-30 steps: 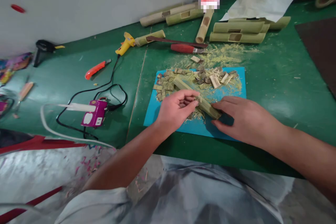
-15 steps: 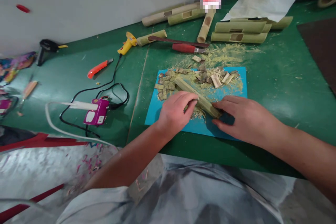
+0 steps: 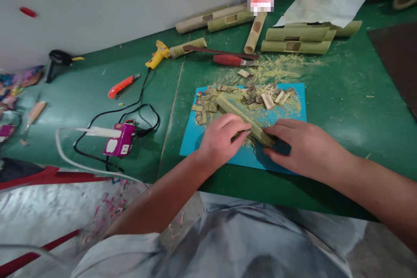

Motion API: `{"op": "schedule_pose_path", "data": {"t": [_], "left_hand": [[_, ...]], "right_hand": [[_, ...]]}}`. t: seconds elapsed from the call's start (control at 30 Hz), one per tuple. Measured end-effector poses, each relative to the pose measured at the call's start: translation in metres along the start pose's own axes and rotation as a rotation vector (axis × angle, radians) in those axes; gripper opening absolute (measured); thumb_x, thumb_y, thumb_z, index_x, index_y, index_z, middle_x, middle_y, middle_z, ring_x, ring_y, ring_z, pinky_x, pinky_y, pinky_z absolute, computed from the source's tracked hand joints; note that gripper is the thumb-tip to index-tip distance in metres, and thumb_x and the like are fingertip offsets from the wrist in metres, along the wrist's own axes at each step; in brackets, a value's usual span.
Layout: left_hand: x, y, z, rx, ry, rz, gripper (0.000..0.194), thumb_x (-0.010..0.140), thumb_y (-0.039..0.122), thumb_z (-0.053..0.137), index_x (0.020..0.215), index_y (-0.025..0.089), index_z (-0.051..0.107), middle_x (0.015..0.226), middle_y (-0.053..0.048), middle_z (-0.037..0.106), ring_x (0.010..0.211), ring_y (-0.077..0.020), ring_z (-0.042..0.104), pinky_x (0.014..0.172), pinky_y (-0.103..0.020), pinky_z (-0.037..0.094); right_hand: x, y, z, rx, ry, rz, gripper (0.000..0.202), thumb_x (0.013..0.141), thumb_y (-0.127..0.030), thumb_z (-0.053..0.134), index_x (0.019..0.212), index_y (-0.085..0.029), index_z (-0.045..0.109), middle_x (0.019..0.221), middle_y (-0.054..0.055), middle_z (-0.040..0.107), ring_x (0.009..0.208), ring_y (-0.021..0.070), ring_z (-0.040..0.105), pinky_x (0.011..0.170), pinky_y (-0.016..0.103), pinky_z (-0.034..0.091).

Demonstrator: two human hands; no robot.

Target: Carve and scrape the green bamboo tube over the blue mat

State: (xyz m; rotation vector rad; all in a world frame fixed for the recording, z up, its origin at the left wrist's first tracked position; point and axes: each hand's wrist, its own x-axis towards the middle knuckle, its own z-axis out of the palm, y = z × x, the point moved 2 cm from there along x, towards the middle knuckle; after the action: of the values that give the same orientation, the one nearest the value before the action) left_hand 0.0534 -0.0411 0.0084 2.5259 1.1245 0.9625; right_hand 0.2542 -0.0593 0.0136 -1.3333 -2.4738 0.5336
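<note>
A green bamboo piece [image 3: 235,110] lies diagonally on a blue cutting mat [image 3: 295,113]. My left hand [image 3: 220,139] rests over its middle with the fingers curled on it. My right hand [image 3: 302,147] grips its near end against the mat. Small bamboo chips [image 3: 257,94] and shavings are piled on the mat's far half.
Several cut bamboo tubes [image 3: 295,39] lie along the back by a white paper sheet [image 3: 329,2]. A red-handled knife [image 3: 233,60], yellow glue gun [image 3: 157,53], orange box cutter [image 3: 123,85], and purple power strip [image 3: 119,140] with black cables sit on the green table [image 3: 345,91].
My left hand turned palm down and closed onto the bamboo piece. My right hand has stayed in place.
</note>
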Motion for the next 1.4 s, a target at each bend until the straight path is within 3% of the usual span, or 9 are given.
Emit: {"op": "schedule_pose_path", "data": {"t": [0.23, 0.57, 0.73, 0.97, 1.1, 1.27, 1.4], "left_hand": [[0.0, -0.002, 0.002, -0.031, -0.032, 0.011, 0.012, 0.088, 0.021, 0.067, 0.099, 0.017, 0.069, 0.089, -0.003, 0.065, 0.08, -0.0106, 0.064, 0.073, -0.021, 0.053], [-0.005, -0.004, 0.001, -0.107, -0.073, 0.016, 0.015, 0.093, 0.02, 0.059, 0.105, 0.017, 0.067, 0.095, -0.006, 0.07, 0.086, -0.0135, 0.067, 0.078, -0.025, 0.055], [-0.005, 0.001, 0.003, 0.011, -0.017, 0.043, 0.013, 0.094, 0.019, 0.057, 0.101, 0.017, 0.068, 0.091, -0.005, 0.07, 0.083, -0.0126, 0.066, 0.077, -0.024, 0.055], [-0.005, 0.015, 0.005, 0.049, -0.104, 0.17, 0.015, 0.096, 0.02, 0.054, 0.1, 0.013, 0.067, 0.09, -0.008, 0.069, 0.083, -0.0151, 0.065, 0.076, -0.027, 0.055], [-0.005, 0.013, 0.004, 0.132, -0.069, 0.127, 0.017, 0.097, 0.02, 0.05, 0.098, 0.014, 0.066, 0.09, -0.008, 0.069, 0.083, -0.0155, 0.064, 0.076, -0.027, 0.054], [-0.006, 0.018, 0.008, 0.152, -0.141, 0.169, 0.022, 0.098, 0.021, 0.045, 0.09, 0.015, 0.065, 0.084, -0.007, 0.067, 0.078, -0.0153, 0.062, 0.072, -0.028, 0.052], [-0.005, 0.018, 0.007, 0.191, -0.09, 0.12, 0.022, 0.098, 0.02, 0.046, 0.09, 0.014, 0.065, 0.084, -0.007, 0.066, 0.08, -0.0155, 0.061, 0.073, -0.028, 0.052]], "right_hand": [[0.0, 0.001, 0.001, 0.017, 0.012, -0.002, 0.019, 0.083, -0.031, 0.056, 0.093, -0.019, 0.067, 0.093, 0.008, 0.068, 0.087, 0.0229, 0.065, 0.074, 0.035, 0.05], [-0.001, 0.0, 0.001, 0.03, 0.021, -0.009, 0.019, 0.083, -0.03, 0.057, 0.094, -0.019, 0.067, 0.091, 0.008, 0.068, 0.086, 0.0233, 0.065, 0.074, 0.036, 0.05], [-0.001, -0.001, 0.003, -0.016, 0.028, -0.01, 0.019, 0.085, -0.031, 0.056, 0.093, -0.019, 0.067, 0.092, 0.008, 0.068, 0.086, 0.0225, 0.064, 0.076, 0.035, 0.05], [-0.001, -0.005, 0.005, -0.051, 0.021, -0.013, 0.015, 0.085, -0.029, 0.056, 0.089, -0.018, 0.066, 0.088, 0.008, 0.067, 0.083, 0.022, 0.063, 0.073, 0.034, 0.049], [-0.003, -0.007, 0.006, -0.09, 0.056, -0.004, 0.017, 0.085, -0.031, 0.055, 0.088, -0.018, 0.066, 0.088, 0.008, 0.067, 0.08, 0.0217, 0.063, 0.07, 0.034, 0.048], [-0.005, -0.009, 0.007, -0.097, 0.08, -0.016, 0.012, 0.085, -0.027, 0.056, 0.085, -0.019, 0.065, 0.087, 0.008, 0.067, 0.08, 0.0204, 0.062, 0.069, 0.032, 0.046], [-0.005, -0.009, 0.007, -0.114, 0.083, -0.007, 0.015, 0.086, -0.029, 0.054, 0.085, -0.019, 0.065, 0.086, 0.008, 0.066, 0.081, 0.0212, 0.062, 0.069, 0.033, 0.047]]}}
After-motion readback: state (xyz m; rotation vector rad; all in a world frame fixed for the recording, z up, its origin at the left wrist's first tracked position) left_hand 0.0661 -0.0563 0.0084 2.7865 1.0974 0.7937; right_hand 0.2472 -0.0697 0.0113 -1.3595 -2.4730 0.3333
